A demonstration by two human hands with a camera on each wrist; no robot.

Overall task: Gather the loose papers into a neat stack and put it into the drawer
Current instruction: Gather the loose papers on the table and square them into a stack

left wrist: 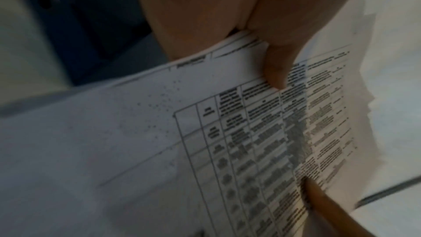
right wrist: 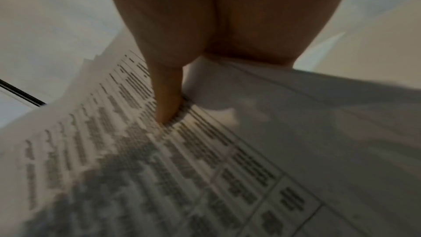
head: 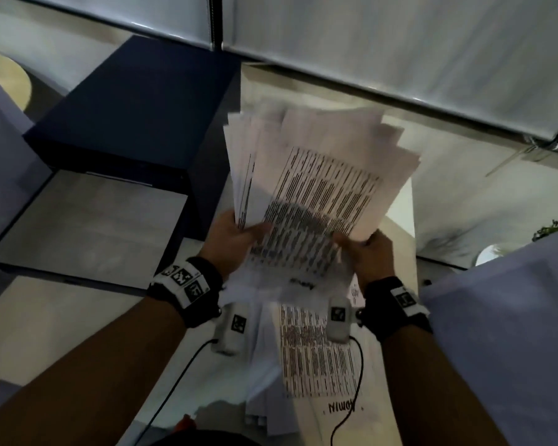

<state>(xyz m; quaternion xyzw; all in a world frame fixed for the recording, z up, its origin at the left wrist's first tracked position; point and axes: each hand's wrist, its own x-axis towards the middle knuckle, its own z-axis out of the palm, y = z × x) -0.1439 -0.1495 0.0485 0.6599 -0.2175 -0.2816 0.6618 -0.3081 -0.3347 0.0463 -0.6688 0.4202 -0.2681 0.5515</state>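
Note:
A fanned bundle of white printed papers point(head: 316, 181) is held up over the light table point(head: 400, 239), its sheets uneven at the top. My left hand point(head: 236, 235) grips its lower left edge, and in the left wrist view the thumb point(left wrist: 276, 71) presses on the printed table of the top sheet point(left wrist: 262, 132). My right hand point(head: 366, 249) grips the lower right edge; in the right wrist view its thumb point(right wrist: 167, 104) pinches the papers point(right wrist: 205, 159). More loose papers point(head: 316, 346) lie on the table under my wrists. The open drawer point(head: 87, 223) of the dark blue cabinet point(head: 136, 104) stands at left.
A white-lined drawer bottom shows bare. Black cables point(head: 356, 375) run from the wrist cameras across the lying papers. A grey partition point(head: 400, 43) closes off the far side. A pale blue panel point(head: 509, 333) rises at right.

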